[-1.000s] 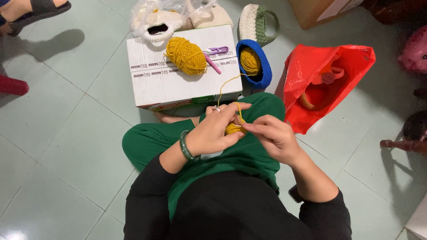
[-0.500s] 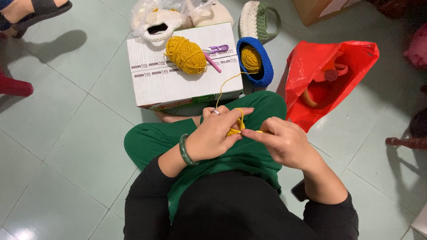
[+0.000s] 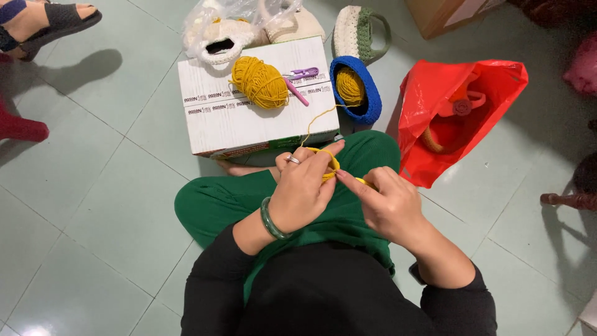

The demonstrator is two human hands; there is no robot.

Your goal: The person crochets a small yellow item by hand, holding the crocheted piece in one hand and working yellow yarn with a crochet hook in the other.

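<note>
**Hands busy w/ yellow yarn, mid-frame**

Person sits cross-legged on the floor (image 3: pixel 93 205). Left hand (image 3: pixel 305 186) is closed round a small yellow crochet piece (image 3: pixel 328 168), pinching it near the middle of the frame, just above the green lap. Right hand (image 3: pixel 388 202) pinches a yellow hook (image 3: pixel 364 182) beside it; fingers of both hands nearly touch. A yarn strand (image 3: pixel 314 121) runs up from the piece to a yellow ball in the blue crochet basket (image 3: pixel 367 106), upper middle. A bigger yarn ball (image 3: pixel 258 82) and small purple scissors (image 3: pixel 301 73) lie on the white box (image 3: pixel 217 124), upper left of center. Red bag (image 3: pixel 497 87) sits at right.

To do it well, I think: keep the strand loose, not tight, hold the piece steady w/ the left hand, move the hook in small turns so loops stay even.
</note>
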